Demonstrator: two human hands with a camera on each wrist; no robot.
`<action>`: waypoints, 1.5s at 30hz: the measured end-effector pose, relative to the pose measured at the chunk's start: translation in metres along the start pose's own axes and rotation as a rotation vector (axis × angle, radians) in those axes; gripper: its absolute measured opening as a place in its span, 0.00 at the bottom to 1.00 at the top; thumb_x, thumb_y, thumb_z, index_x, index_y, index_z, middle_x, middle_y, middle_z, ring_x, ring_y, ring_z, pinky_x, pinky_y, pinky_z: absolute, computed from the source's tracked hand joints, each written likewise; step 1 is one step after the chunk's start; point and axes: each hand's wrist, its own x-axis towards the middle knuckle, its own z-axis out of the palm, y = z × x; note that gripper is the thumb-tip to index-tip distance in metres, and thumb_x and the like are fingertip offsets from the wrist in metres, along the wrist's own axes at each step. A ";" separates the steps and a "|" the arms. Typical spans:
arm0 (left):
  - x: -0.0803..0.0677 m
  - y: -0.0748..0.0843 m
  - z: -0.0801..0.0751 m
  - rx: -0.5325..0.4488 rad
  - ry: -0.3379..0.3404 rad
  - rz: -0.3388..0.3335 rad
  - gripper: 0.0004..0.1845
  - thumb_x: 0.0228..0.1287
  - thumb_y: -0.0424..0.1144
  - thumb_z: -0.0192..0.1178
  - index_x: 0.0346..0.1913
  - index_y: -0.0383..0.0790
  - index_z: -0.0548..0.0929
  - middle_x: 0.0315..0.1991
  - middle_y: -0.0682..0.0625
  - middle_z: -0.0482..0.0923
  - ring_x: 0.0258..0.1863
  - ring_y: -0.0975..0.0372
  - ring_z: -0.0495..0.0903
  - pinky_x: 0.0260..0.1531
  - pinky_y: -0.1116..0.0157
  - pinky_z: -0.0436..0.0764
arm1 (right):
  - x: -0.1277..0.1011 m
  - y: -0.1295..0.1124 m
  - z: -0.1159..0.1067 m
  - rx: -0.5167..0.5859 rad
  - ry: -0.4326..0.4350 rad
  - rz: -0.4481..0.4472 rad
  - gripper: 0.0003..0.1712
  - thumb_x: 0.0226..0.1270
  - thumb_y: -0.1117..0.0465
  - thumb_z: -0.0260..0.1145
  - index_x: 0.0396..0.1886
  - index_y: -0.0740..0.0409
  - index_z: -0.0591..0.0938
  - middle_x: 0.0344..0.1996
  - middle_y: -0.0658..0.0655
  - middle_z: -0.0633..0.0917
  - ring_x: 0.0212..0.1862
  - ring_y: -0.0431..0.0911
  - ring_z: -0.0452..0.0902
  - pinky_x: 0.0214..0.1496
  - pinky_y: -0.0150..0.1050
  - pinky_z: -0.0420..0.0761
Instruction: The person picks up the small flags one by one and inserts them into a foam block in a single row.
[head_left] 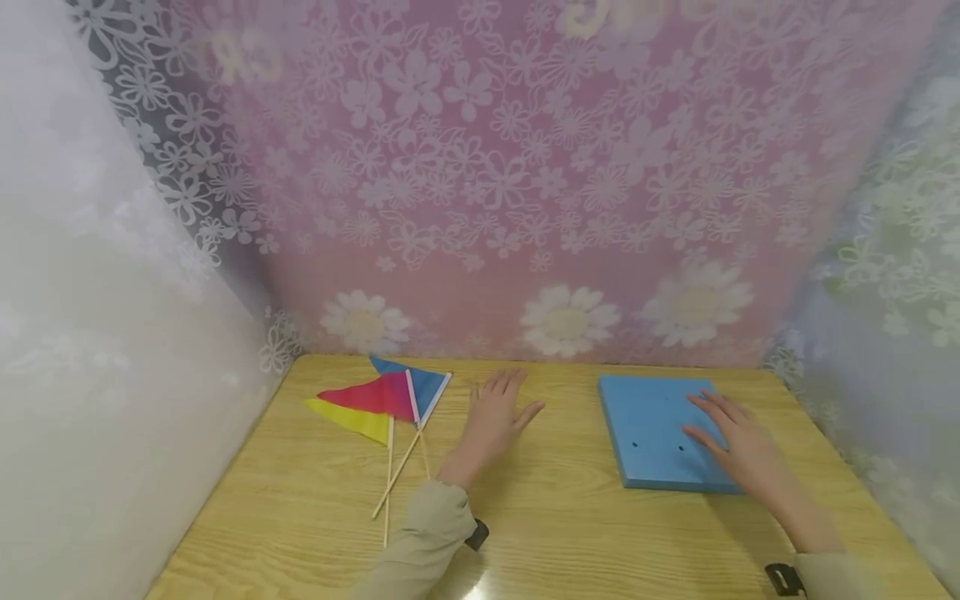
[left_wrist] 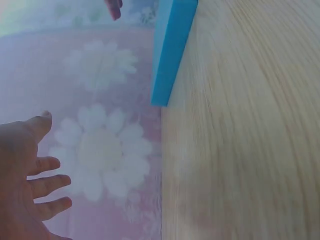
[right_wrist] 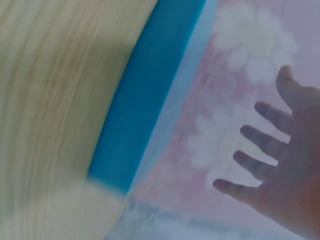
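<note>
— What's each grip doing?

— Neither holds anything. The right hand (head_left: 738,446) has its fingers straight and spread over the near right part of the blue foam board (head_left: 652,429), apparently resting on it — though the right wrist view shows the fingers splayed with air around them, so contact is hard to confirm. The left hand (head_left: 491,417) is flat and open above the bench (head_left: 300,508), between the board and the flags.

— Where are the flags?

— Three small pennants (head_left: 382,398) — red, yellow, blue — lie fanned together on thin sticks at the left of the bench, just beside the left hand but not touching it.

— And the step in hand?

— A reach, I'd judge: the right hand steadies the board, which has small holes in its top, while the left is nearest the flags. Pinching one thin stick free of the overlapping pile would need care.
</note>
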 end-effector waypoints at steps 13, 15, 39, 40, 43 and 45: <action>0.033 0.070 0.059 0.139 -0.186 0.126 0.37 0.76 0.65 0.44 0.80 0.52 0.59 0.79 0.54 0.58 0.80 0.55 0.51 0.74 0.39 0.56 | -0.026 0.060 -0.012 -0.096 -0.265 0.071 0.47 0.73 0.44 0.64 0.82 0.54 0.54 0.78 0.68 0.55 0.74 0.75 0.50 0.53 0.83 0.58; 0.034 0.076 0.069 0.151 -0.217 0.136 0.37 0.75 0.66 0.45 0.80 0.52 0.60 0.79 0.55 0.57 0.80 0.55 0.51 0.74 0.39 0.56 | -0.028 0.064 -0.009 -0.095 -0.301 0.077 0.48 0.73 0.42 0.63 0.82 0.55 0.55 0.79 0.67 0.55 0.73 0.75 0.52 0.55 0.83 0.57; 0.015 0.073 0.094 0.212 -0.385 0.140 0.43 0.70 0.70 0.47 0.82 0.57 0.53 0.82 0.58 0.47 0.81 0.53 0.43 0.75 0.38 0.50 | -0.032 0.045 0.008 -0.058 -0.352 0.097 0.43 0.71 0.41 0.64 0.76 0.61 0.67 0.73 0.69 0.67 0.70 0.74 0.59 0.55 0.84 0.59; 0.015 0.072 0.093 0.208 -0.390 0.140 0.43 0.70 0.70 0.47 0.82 0.57 0.53 0.82 0.58 0.47 0.81 0.52 0.43 0.75 0.37 0.50 | -0.033 0.044 0.009 -0.057 -0.354 0.100 0.43 0.71 0.40 0.64 0.76 0.62 0.67 0.73 0.68 0.67 0.70 0.74 0.59 0.56 0.84 0.59; 0.014 0.071 0.089 0.197 -0.393 0.142 0.42 0.70 0.69 0.48 0.82 0.57 0.54 0.82 0.57 0.48 0.81 0.52 0.43 0.75 0.37 0.50 | -0.033 0.042 0.010 -0.074 -0.353 0.095 0.43 0.72 0.40 0.63 0.76 0.61 0.67 0.73 0.68 0.67 0.70 0.73 0.59 0.56 0.83 0.61; 0.014 0.069 0.087 0.185 -0.389 0.150 0.42 0.71 0.69 0.48 0.81 0.56 0.54 0.82 0.57 0.48 0.81 0.52 0.43 0.75 0.37 0.49 | -0.033 0.041 0.010 -0.083 -0.350 0.093 0.43 0.72 0.39 0.63 0.77 0.60 0.66 0.74 0.67 0.67 0.71 0.73 0.60 0.55 0.82 0.62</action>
